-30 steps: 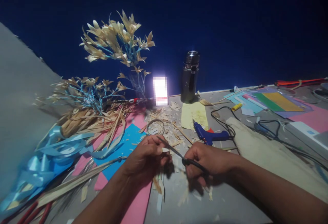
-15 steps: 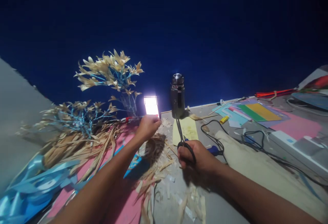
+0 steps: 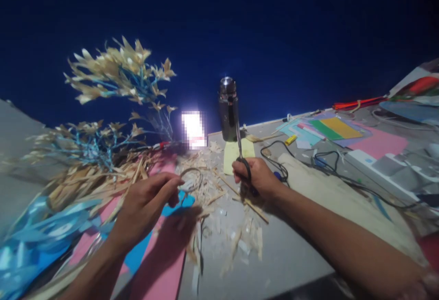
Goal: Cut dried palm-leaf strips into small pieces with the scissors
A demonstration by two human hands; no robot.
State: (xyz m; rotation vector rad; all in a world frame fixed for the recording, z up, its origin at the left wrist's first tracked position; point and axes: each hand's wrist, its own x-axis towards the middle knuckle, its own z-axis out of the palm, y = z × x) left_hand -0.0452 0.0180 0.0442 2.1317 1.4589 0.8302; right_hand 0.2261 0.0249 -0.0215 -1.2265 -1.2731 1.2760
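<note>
My right hand (image 3: 259,176) is closed around the black handles of a pair of scissors (image 3: 239,137), whose blades point away from me and upward, in front of a dark flask (image 3: 228,112). My left hand (image 3: 149,206) is raised over the pink and blue sheets, thumb and fingers pinched together. From its fingertips curves a thin brownish strip (image 3: 195,170), which looks like dried husk. Below and between the hands, pale scraps and shavings (image 3: 209,195) lie scattered over the grey table.
Branches of pale dried-husk flowers (image 3: 116,69) rise at the left, above a heap of husk strips (image 3: 78,185) and blue ribbon (image 3: 51,240). A bright, blurred-out screen (image 3: 194,126) stands behind. Coloured papers (image 3: 338,128), a black cord (image 3: 274,147) and a white power strip (image 3: 380,172) lie rightward.
My left hand has drawn back toward me from beside the bright screen, with the curled strip now showing at its fingers. The right hand still grips the scissors, now pointing more upright. The view shifted.
</note>
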